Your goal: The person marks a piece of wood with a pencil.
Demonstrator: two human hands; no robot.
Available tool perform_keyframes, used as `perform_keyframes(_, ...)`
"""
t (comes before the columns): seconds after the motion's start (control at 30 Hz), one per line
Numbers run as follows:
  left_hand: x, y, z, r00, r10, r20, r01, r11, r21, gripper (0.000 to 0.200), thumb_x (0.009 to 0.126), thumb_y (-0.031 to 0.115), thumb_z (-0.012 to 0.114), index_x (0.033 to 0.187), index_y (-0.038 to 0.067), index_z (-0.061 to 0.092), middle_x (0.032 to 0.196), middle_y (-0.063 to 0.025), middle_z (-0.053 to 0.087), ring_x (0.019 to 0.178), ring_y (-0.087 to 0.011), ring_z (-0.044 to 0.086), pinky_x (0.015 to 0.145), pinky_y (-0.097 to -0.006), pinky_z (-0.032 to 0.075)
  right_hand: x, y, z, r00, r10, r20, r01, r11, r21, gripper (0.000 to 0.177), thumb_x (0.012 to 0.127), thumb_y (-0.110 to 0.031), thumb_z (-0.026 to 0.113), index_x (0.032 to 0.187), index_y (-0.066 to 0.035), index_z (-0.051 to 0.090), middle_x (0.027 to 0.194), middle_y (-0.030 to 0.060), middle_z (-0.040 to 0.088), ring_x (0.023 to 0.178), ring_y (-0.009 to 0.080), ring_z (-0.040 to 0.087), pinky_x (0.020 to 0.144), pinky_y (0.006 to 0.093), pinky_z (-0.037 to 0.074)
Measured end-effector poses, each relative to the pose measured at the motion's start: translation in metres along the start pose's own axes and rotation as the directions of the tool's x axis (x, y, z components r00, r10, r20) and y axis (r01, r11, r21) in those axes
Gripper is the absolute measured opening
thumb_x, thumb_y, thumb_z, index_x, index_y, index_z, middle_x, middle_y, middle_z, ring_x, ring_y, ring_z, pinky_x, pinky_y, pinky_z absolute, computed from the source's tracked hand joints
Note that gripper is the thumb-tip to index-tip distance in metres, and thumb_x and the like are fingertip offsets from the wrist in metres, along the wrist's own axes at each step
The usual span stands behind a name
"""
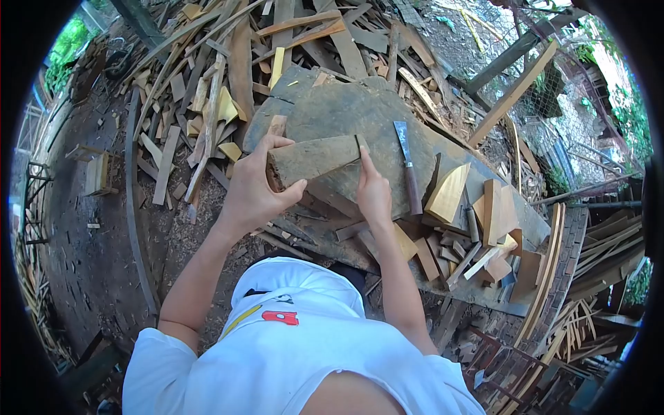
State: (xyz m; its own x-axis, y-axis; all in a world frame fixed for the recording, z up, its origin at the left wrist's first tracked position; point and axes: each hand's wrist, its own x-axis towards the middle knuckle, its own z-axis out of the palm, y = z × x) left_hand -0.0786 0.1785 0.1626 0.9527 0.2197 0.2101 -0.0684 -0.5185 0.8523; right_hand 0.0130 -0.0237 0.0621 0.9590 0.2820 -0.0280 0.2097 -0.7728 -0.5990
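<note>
Wood block (315, 160) is over the near left part of the stump (325, 111), slightly tilted, its right end higher; cannot tell whether its underside touches the stump. Left hand (254, 185): wrapped round the block's left end, thumb on the near side, fingers on the far side. Right hand (374, 197): index finger extended against the block's right end, by a thin dark strip (360, 141); other fingers curled, and whether they pinch anything cannot be told.

Knife (409, 167) lies on the stump's right side, blade pointing away from the person, handle towards the near edge. Yellow wedge (448, 194) and offcuts (430, 257) sit right of and nearer than the stump.

Risks (judged): left grip loosening could let the block pivot or drop, as the right finger seems to give little support. A rightward sweep of the right hand could strike the knife or push it off the stump.
</note>
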Motion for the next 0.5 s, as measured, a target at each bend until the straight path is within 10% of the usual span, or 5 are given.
perform_keyframes(0.5, 0.003, 0.005, -0.008, 0.996, -0.072, 0.048, 0.070, 0.997, 0.041, 0.051, 0.071, 0.012, 0.074, 0.116, 0.000, 0.052, 0.095, -0.0123, 0.066, 0.085, -0.0164, 0.065, 0.079, -0.0300, 0.051, -0.017, -0.001, -0.001, 1.000, 0.007, 0.000, -0.007, 1.000, 0.017, 0.050, 0.094, -0.011, 0.047, 0.142, -0.023, 0.044, 0.073, 0.0276, 0.062, 0.071, 0.0453, 0.063, 0.062, 0.0519, 0.047)
